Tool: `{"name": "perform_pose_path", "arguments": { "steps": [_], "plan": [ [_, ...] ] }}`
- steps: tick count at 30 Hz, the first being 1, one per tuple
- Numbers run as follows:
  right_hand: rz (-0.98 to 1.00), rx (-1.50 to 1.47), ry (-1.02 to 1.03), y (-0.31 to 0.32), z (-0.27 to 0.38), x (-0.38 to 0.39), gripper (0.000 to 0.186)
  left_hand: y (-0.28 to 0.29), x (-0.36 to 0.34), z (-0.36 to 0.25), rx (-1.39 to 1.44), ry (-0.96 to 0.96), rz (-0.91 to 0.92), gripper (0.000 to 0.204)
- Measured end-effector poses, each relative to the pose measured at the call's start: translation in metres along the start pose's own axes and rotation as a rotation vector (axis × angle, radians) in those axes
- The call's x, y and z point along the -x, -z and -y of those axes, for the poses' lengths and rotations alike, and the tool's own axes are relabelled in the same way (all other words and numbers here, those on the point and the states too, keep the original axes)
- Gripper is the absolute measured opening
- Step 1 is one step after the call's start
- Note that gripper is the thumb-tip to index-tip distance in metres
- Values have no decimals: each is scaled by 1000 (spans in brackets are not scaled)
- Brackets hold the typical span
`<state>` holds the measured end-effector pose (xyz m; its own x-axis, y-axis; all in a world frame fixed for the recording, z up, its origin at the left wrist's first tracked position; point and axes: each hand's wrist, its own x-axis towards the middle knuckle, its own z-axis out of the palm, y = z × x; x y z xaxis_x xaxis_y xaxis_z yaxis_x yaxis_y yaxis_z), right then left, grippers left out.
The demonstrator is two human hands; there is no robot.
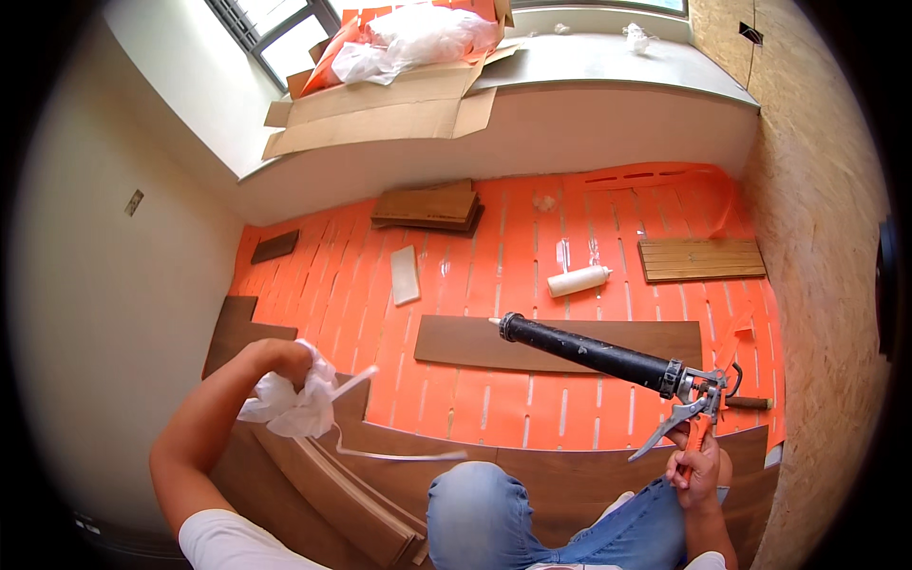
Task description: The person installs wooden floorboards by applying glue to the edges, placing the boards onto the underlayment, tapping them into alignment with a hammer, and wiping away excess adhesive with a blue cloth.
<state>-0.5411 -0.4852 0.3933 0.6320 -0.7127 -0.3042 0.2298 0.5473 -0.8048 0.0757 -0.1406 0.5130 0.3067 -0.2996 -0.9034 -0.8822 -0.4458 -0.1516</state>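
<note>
My right hand [698, 465] is wrapped round the orange handle of a black caulking gun [589, 350], held level with its pale nozzle pointing left. Beneath the barrel a loose brown floorboard [451, 340] lies on the orange underlay [446, 404]. On the left, my left hand [288, 359] is closed on a crumpled white plastic bag [294, 404]; its fingers are partly hidden in the plastic. A thin white strip [404, 456] trails from the bag toward my knee.
Fitted brown floorboards [560, 475] run along the near side. Stacked planks [423, 204], a white block [405, 275], a white bottle [579, 280] and a grooved board [701, 259] lie on the underlay. Long boards [332, 494] lie left of me. A cardboard box [380, 116] sits on the ledge.
</note>
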Motion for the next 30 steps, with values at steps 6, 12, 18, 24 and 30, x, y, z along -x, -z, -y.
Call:
{"name": "perform_pose_path", "arguments": {
  "steps": [6, 12, 18, 24, 30],
  "plan": [
    [-32, -18, 48, 1, -6, 0, 61, 96, 1, -37, 243, -20, -303, 27],
    [-104, -18, 69, 1, -16, -5, 59, 71, 3, -61, -355, 70, -356, 19],
    [-108, -62, 96, 1, -16, -11, 57, 71, 47, -23, 190, -29, -984, 13],
    [-114, -101, 89, -2, -15, -18, 57, 98, 50, -43, -298, -148, -623, 13],
    [-42, -109, 104, -12, -27, -29, 56, 297, 107, 78, -142, 93, -1927, 33]
  ]
}}
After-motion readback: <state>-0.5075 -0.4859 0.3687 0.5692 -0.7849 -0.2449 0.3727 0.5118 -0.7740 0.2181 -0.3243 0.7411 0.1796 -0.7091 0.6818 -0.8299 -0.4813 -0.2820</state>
